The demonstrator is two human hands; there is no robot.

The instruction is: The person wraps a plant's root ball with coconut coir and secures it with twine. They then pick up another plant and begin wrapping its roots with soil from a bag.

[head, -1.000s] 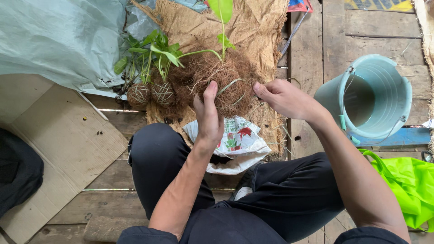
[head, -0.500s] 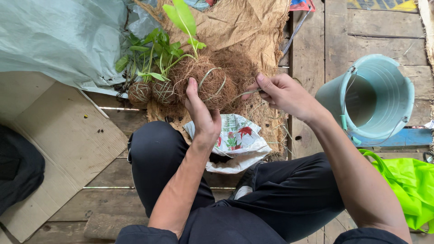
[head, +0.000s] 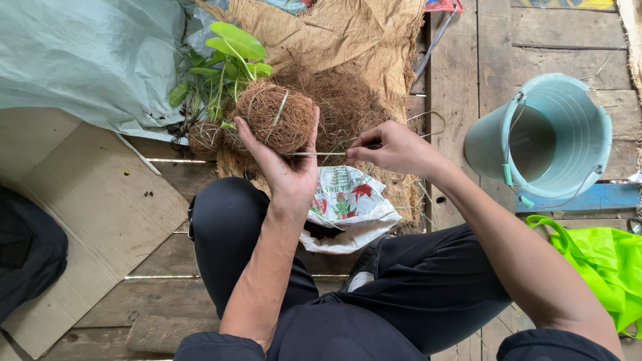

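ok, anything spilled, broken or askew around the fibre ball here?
Nothing broken. The bucket lies tipped on its side on the planks. Loose fibre is scattered on the burlap. The left hand cups the fibre ball; the right hand pinches a strand.

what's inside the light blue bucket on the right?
The bucket looks empty: its ribbed inner wall shows down to a shadowed bottom, with nothing visible inside. The near rim hides a small part of the base, so that part cannot be checked. A wire handle hangs along its side.
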